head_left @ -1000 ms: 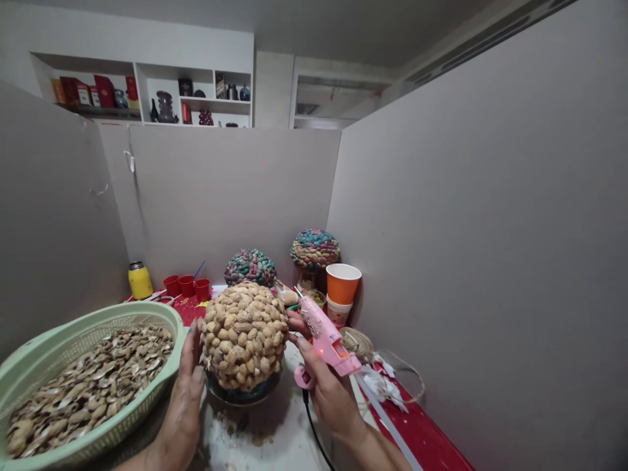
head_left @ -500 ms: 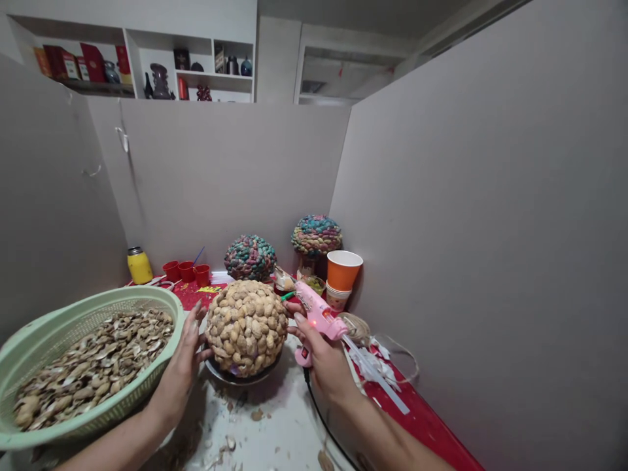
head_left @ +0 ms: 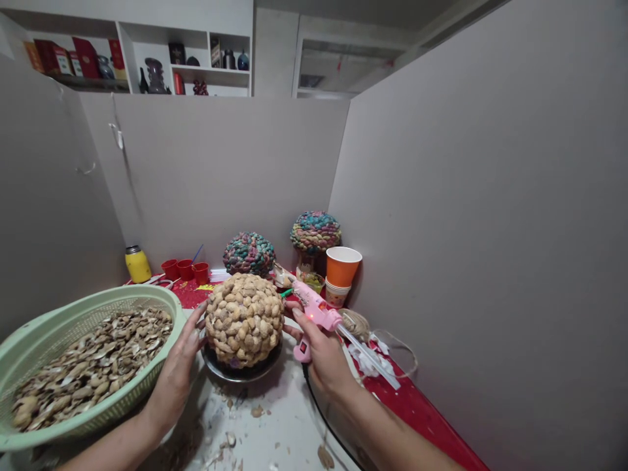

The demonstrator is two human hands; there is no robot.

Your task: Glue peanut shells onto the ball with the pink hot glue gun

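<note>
A ball covered in peanut shells (head_left: 245, 319) sits over a shallow dark metal bowl (head_left: 241, 374) in front of me. My left hand (head_left: 180, 356) grips the ball's left side, its fingers partly hidden behind it. In my right hand (head_left: 324, 350) is a pink hot glue gun (head_left: 318, 307), lit by a small orange light, with a clear glue stick (head_left: 370, 356) sticking out of its back. The fingertips of that hand reach the ball's right side. To the left, a green plastic basket (head_left: 169, 297) holds loose peanut shells (head_left: 98, 360).
Two multicoloured shell-covered balls (head_left: 249, 254) stand at the back, near orange paper cups (head_left: 343, 267). Red cups (head_left: 185, 269) and a yellow jar (head_left: 138, 265) are at back left. Twine (head_left: 354, 324) lies right; grey partitions (head_left: 466, 229) enclose the table. Shell bits litter the front.
The ball has turned slightly and risen a little, and more of the bowl's inside shows beneath it. Both hands stay at its sides; the glue gun has shifted slightly left.
</note>
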